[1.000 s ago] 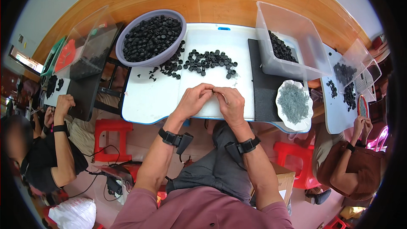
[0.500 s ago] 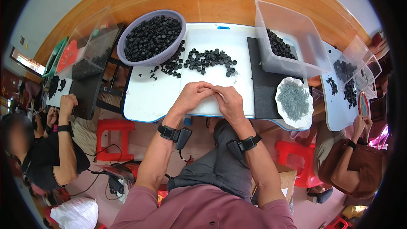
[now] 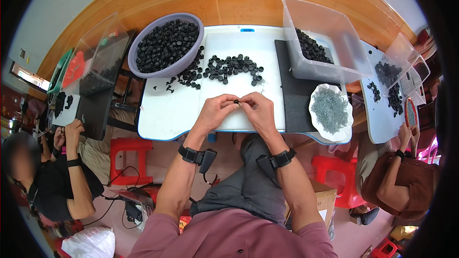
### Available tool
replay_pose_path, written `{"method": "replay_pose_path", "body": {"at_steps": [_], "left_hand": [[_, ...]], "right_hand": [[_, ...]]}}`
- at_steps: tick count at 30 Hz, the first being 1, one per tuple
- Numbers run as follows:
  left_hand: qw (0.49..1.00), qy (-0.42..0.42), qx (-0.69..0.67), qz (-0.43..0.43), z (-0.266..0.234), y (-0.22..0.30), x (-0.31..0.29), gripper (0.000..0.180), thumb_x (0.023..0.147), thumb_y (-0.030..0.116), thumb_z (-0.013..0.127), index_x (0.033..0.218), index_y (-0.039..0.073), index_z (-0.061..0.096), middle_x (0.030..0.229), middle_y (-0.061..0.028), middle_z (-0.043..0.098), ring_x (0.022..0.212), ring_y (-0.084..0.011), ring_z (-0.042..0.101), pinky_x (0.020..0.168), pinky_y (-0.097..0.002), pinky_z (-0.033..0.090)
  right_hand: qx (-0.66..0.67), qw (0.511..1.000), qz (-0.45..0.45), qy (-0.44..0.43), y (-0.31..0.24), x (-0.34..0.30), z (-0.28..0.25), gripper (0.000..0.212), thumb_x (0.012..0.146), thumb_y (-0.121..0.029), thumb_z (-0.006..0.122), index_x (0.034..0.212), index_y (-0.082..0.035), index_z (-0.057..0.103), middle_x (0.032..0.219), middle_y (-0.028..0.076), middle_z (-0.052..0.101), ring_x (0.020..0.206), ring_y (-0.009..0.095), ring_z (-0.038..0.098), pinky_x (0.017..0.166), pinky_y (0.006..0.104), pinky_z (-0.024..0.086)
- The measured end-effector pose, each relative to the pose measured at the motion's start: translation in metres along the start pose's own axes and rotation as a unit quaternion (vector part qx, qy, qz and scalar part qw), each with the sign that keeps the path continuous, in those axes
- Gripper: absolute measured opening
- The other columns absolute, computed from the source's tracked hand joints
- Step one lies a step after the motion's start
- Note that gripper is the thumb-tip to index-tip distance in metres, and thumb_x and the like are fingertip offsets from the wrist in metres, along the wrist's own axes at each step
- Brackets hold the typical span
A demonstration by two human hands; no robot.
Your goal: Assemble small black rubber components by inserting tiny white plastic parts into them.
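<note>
My left hand [image 3: 216, 111] and my right hand [image 3: 258, 110] meet over the front part of the white table [image 3: 174, 114]. Between their pinched fingertips is a small black part [image 3: 236, 101], round like a cap; its detail is too small to make out. Both hands are closed on it. Just beyond them lies a loose group of small black round caps [image 3: 233, 67]. More caps fill a lavender basket [image 3: 167, 72] at the far left, and some have spilled beside it.
On a black mat [image 3: 297, 110] to the right stands a clear plastic bin [image 3: 330, 69] holding black parts. A scalloped white dish [image 3: 313, 110] of thin greyish pieces sits near the front edge. Two people work at side tables, left and right. Red stools [image 3: 129, 145] stand below.
The fingers have shifted so that the small black part now shows between the fingertips. My hands stay together in nearly the same place. The whole view has moved slightly.
</note>
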State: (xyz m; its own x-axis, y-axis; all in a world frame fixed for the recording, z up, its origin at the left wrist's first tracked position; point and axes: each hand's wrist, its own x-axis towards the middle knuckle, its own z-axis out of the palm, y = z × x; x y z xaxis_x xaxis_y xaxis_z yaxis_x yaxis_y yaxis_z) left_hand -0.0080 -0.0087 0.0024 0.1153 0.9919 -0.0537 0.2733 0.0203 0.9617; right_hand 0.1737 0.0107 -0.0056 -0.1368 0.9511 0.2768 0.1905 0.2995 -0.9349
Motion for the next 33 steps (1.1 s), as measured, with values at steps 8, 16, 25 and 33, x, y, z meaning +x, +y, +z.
{"method": "replay_pose_path", "body": {"at_steps": [8, 16, 25, 33], "left_hand": [[0.999, -0.024, 0.032, -0.006, -0.002, 0.008, 0.002, 0.030, 0.095, 0.015, 0.074, 0.119, -0.002, 0.071, 0.106, -0.0094, 0.077, 0.099, -0.0131, 0.071, 0.085, -0.0263, 0.056], [0.999, 0.026, -0.028, 0.036, 0.005, -0.004, 0.001, 0.027, 0.095, 0.017, 0.071, 0.115, -0.001, 0.072, 0.097, -0.0112, 0.078, 0.090, -0.0129, 0.073, 0.078, -0.0264, 0.056], [0.998, 0.025, 0.012, 0.063, 0.012, -0.006, -0.004, 0.020, 0.097, 0.013, 0.066, 0.111, 0.001, 0.072, 0.094, -0.0050, 0.075, 0.086, -0.0088, 0.066, 0.081, -0.0268, 0.054], [0.989, 0.066, 0.043, 0.121, 0.012, -0.007, -0.004, 0.027, 0.094, 0.021, 0.071, 0.112, 0.002, 0.073, 0.087, -0.0140, 0.076, 0.077, -0.0149, 0.071, 0.069, -0.0310, 0.055]], "right_hand": [[0.022, 0.998, 0.032, -0.042, 0.004, 0.003, -0.005, 0.008, 0.085, 0.000, 0.073, 0.093, 0.001, 0.074, 0.084, 0.010, 0.073, 0.073, 0.014, 0.069, 0.068, 0.0268, 0.054], [0.159, 0.982, 0.099, -0.001, 0.010, 0.003, 0.000, 0.005, 0.088, -0.002, 0.072, 0.092, 0.001, 0.074, 0.082, 0.005, 0.073, 0.073, 0.008, 0.066, 0.067, 0.0241, 0.052], [0.098, 0.992, 0.074, 0.004, 0.017, -0.004, -0.004, 0.005, 0.088, 0.002, 0.071, 0.093, 0.004, 0.070, 0.083, 0.007, 0.071, 0.074, 0.011, 0.066, 0.067, 0.0244, 0.053], [0.127, 0.988, 0.086, 0.014, 0.011, -0.002, -0.001, 0.006, 0.089, 0.003, 0.071, 0.094, 0.004, 0.070, 0.080, 0.005, 0.071, 0.071, 0.009, 0.065, 0.066, 0.0229, 0.051]]}}
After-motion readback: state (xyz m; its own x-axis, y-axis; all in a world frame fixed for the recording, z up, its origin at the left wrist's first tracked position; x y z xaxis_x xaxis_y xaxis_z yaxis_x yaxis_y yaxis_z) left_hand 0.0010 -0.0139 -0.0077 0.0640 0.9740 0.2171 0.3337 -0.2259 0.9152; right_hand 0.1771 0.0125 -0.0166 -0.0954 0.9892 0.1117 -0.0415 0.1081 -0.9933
